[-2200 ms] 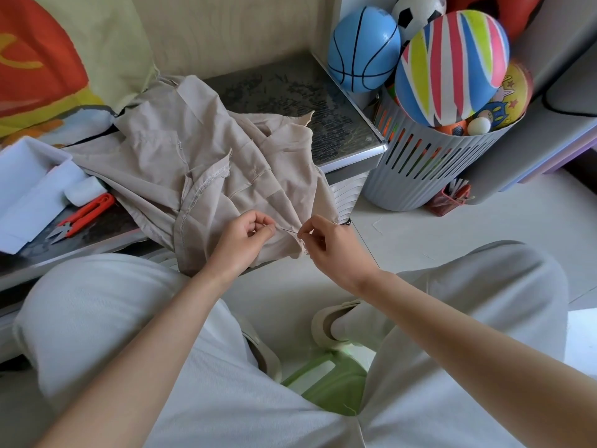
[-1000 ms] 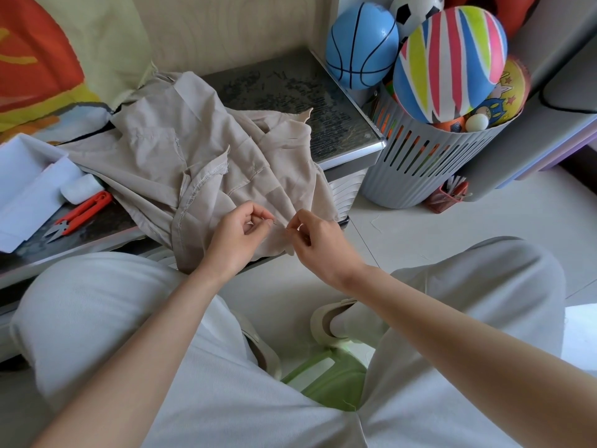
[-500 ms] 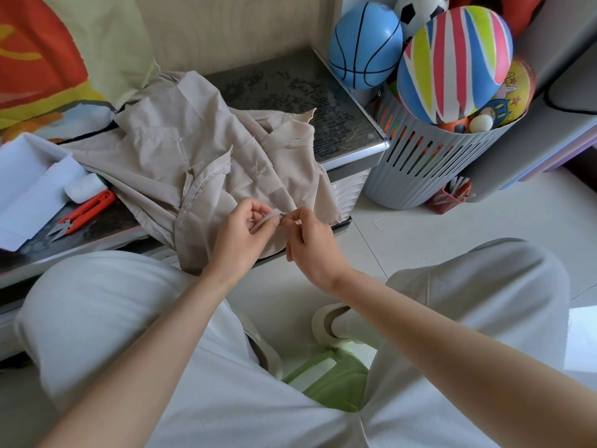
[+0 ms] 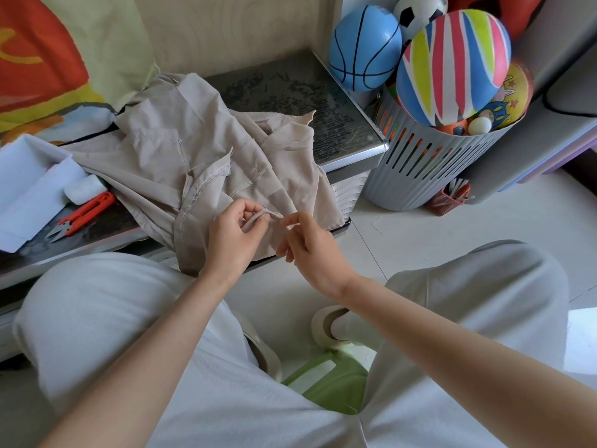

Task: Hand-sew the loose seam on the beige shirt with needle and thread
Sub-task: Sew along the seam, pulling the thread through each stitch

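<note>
Left hand pinches a raised fold of the shirt between thumb and curled fingers. Right hand, at its 3 o'clock, has thumb and forefinger closed just beside the fold; what they hold cannot be told. The shirt spreads toward 11 o'clock over the table, its hem hanging off the near edge. Scissors lie at 9 o'clock and a basket of balls stands at 2 o'clock.

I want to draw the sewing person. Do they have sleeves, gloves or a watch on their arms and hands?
No. Both forearms are bare as far as the picture shows, with no sleeve in sight. The left hand and right hand wear no gloves, and no watch, bracelet or ring shows on them.
</note>
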A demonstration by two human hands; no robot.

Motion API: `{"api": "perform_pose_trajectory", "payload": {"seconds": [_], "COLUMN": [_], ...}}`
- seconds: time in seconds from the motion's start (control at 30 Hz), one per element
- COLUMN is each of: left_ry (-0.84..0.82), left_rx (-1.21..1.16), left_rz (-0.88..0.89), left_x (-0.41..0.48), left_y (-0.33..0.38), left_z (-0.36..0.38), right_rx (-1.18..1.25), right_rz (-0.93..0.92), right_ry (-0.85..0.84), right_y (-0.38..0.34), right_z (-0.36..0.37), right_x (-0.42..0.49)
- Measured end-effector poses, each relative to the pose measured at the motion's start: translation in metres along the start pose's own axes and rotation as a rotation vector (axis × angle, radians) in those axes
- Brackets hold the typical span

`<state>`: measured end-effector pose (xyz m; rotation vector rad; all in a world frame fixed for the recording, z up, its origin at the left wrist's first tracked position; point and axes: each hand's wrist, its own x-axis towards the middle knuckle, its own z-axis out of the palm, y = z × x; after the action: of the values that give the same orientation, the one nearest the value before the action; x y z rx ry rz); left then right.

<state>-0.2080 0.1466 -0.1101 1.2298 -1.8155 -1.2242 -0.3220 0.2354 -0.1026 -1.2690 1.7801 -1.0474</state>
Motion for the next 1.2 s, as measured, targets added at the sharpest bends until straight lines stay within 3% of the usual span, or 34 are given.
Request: {"api": "perform_pose_trajectory", "payload": {"seconds": [0.2, 0.4, 0.6, 0.77, 1.0, 1.2], "left_ry": [-0.067, -0.171, -0.237, -0.259, -0.289, -0.303], "left_rx": [0.006, -0.014, -0.022, 0.052, 0.051, 0.060], "left_rz": [0.023, 0.029, 0.095, 0.219, 0.229, 0.231], "left_x": [-0.005, -0.009, -0.007, -0.007, -0.007, -0.007], "left_y": [0.008, 0.008, 0.004, 0.003, 0.005, 0.004], "left_z": [0.003, 0.002, 0.002, 0.001, 0.001, 0.002], "right_rx": [0.136, 0.370, 0.496, 0.697, 0.522, 0.436], "right_rz": [-0.010, 0.146, 0.357, 0.508, 0.506, 0.437], "right_ry": [0.072, 0.081, -0.212, -0.262, -0.164, -0.249], "right_y": [-0.004, -0.004, -0.011, -0.013, -0.009, -0.008], "right_z": [0.004, 0.001, -0.016, -0.023, -0.025, -0.031], "right_x": [0.003, 0.009, 0.012, 0.014, 0.015, 0.016]}}
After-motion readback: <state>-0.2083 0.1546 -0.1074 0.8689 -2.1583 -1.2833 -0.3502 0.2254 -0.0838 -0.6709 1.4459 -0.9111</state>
